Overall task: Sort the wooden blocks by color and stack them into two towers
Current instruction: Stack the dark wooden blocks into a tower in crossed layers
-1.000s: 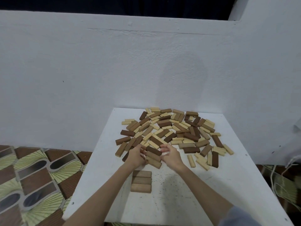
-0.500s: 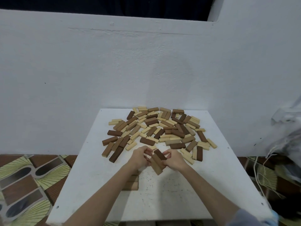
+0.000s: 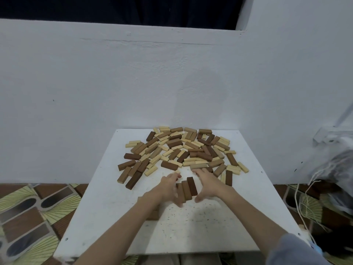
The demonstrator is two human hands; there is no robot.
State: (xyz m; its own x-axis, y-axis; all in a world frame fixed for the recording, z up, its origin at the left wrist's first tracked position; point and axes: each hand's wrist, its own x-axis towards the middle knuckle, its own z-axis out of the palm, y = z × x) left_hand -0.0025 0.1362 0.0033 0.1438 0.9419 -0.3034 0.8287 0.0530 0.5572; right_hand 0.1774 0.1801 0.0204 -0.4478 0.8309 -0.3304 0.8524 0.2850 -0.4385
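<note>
- Head view: my left hand (image 3: 169, 185) and right hand (image 3: 208, 183), fingers spread, flank three brown blocks (image 3: 186, 188) side by side on the table (image 3: 210, 226)
- Uneven squeezing could splay them (left fingers blurred)

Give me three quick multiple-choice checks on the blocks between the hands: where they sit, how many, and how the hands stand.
1. Where is the row of blocks between the hands?
A. Nearer the person than the pile
B. Behind the pile, by the wall
C. On the floor

2. How many blocks does the row show?
A. One
B. Three
C. Six

3. How do the hands stand at the row?
A. Both rest far off at the table's edge
B. One lifts the row high in the air
C. One on each side, flanking it

Answers:
1 A: the row lies on the table in front of the pile.
2 B: three brown blocks lie side by side.
3 C: the left hand and right hand sit on either side of the row.
</note>
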